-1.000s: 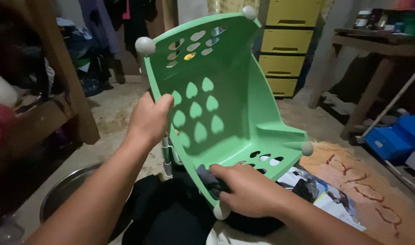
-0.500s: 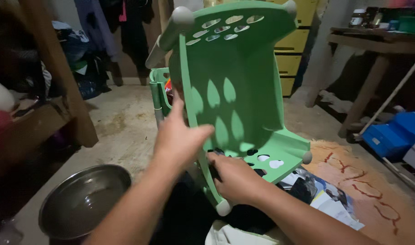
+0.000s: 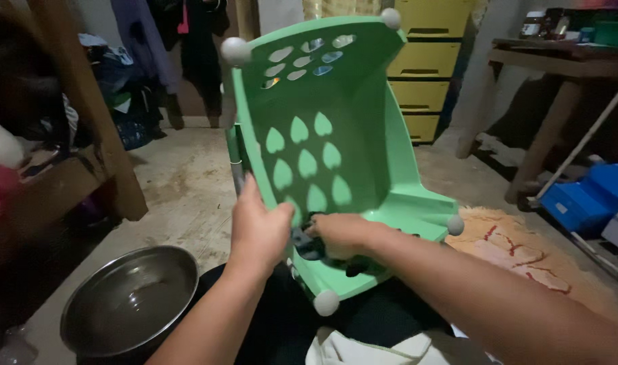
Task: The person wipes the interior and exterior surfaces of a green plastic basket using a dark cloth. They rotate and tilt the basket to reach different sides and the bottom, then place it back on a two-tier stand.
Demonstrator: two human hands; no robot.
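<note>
A: A person is holding a green tray [image 3: 336, 122] upright over the lap, its heart-shaped cut-outs facing the camera and white knobs capping its corners.

B: And the hands?

A: The left hand [image 3: 258, 226] is gripping the tray's left edge, fingers curling round it and thumb lying on the front. The right hand [image 3: 339, 233] is pressing into the tray's lower bend, closing on a dark cloth [image 3: 307, 245] bunched against the plastic.

B: Is the cloth wrapping round anything?

A: That cannot be told; the cloth is lying between the two hands, touching the tray near its bottom edge, and part of it is hiding under the right hand.

B: What is sitting around the person?

A: A steel bowl [image 3: 130, 301] is resting on the concrete floor [image 3: 180, 182] to the lower left, just beside the left forearm. A yellow drawer unit [image 3: 424, 74] is standing behind the tray, and a wooden table [image 3: 559, 67] is standing to the right of it. Blue boxes [image 3: 589, 196] are lying under the table's near end, with a mat [image 3: 518, 250] spreading on the floor between them and the tray. A wooden post [image 3: 86, 101] is rising at the left, and clothes [image 3: 194, 40] are hanging at the back wall. White fabric [image 3: 363, 348] is showing at the bottom edge, beneath the right forearm.
</note>
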